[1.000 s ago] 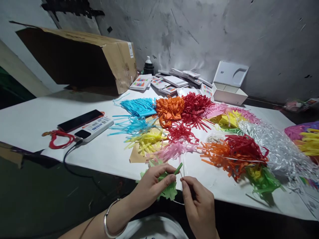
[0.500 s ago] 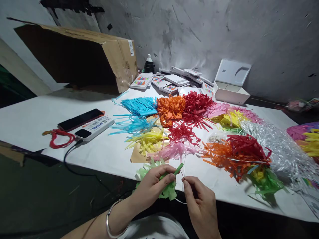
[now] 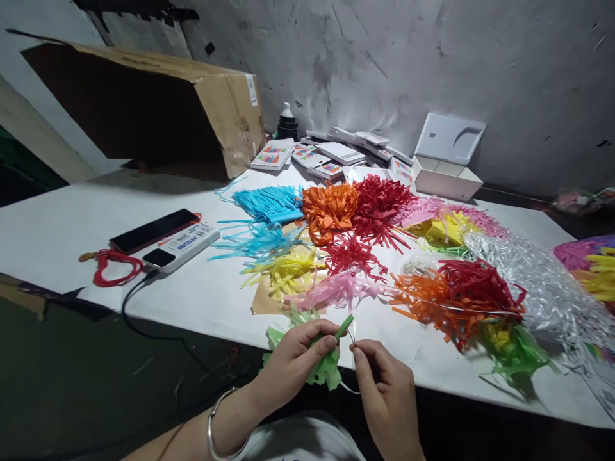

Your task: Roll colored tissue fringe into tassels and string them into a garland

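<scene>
My left hand (image 3: 305, 349) is closed around a green tissue paper tassel (image 3: 327, 371), with its rolled green end poking up past the thumb. Fringe from that tassel spreads out under and behind the hand. Close on the right, my right hand (image 3: 382, 384) pinches a thin wire or thread (image 3: 352, 337) that runs toward the rolled end; its exact kind is too fine to make out. A white ribbon (image 3: 350, 388) loops down between the hands. Pink tassel fringe (image 3: 331, 291) lies just beyond them, with yellow fringe (image 3: 288, 272) to its left.
Blue (image 3: 269, 205), orange (image 3: 329, 211) and red (image 3: 382, 202) tassels lie mid-table. Silver tinsel (image 3: 538, 275) spreads at right. A large cardboard box (image 3: 230, 121), flat printed boxes (image 3: 336, 153) and an opened white box (image 3: 446, 176) stand behind. A phone (image 3: 154, 230) and a cabled white device (image 3: 185, 248) lie left.
Hardly anything differs. Both hands keep their hold at nearly the same spot, and the thin strand between them has shifted slightly.
</scene>
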